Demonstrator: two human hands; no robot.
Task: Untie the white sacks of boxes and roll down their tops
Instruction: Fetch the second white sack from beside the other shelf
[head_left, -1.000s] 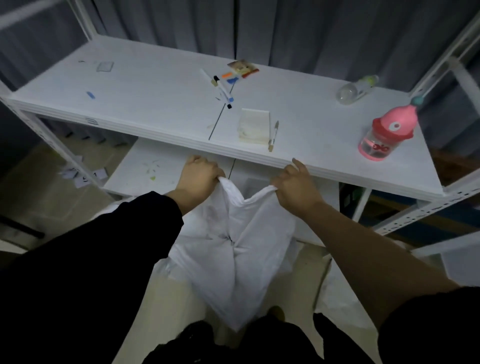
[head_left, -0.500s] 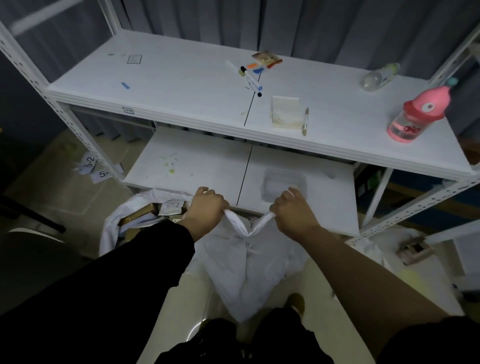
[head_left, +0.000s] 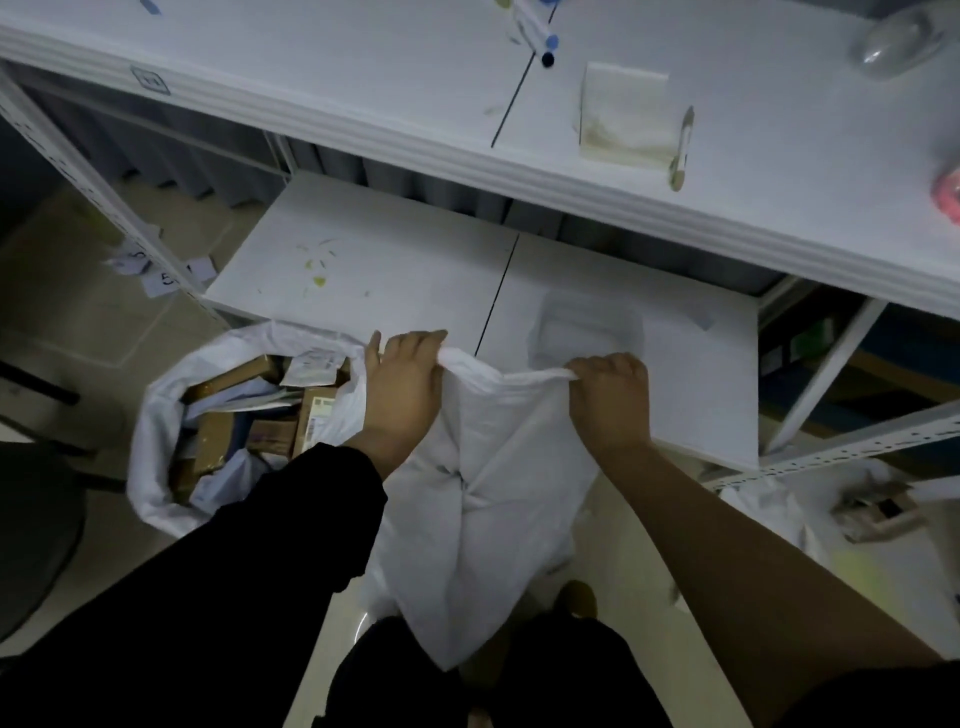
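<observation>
Dim floor (head_left: 78, 322) under white shelf (head_left: 363, 270): my left hand (head_left: 400, 384) and right hand (head_left: 610, 397) fingers clamp the sack (head_left: 483, 499) top, still knotted mid-body; hard pull risks cinching knot or bumping open sack (head_left: 156, 415).

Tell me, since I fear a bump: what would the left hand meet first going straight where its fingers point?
Probably the lower shelf: the left hand, gripping the sack, points at its front edge, though depth is unclear.
</observation>
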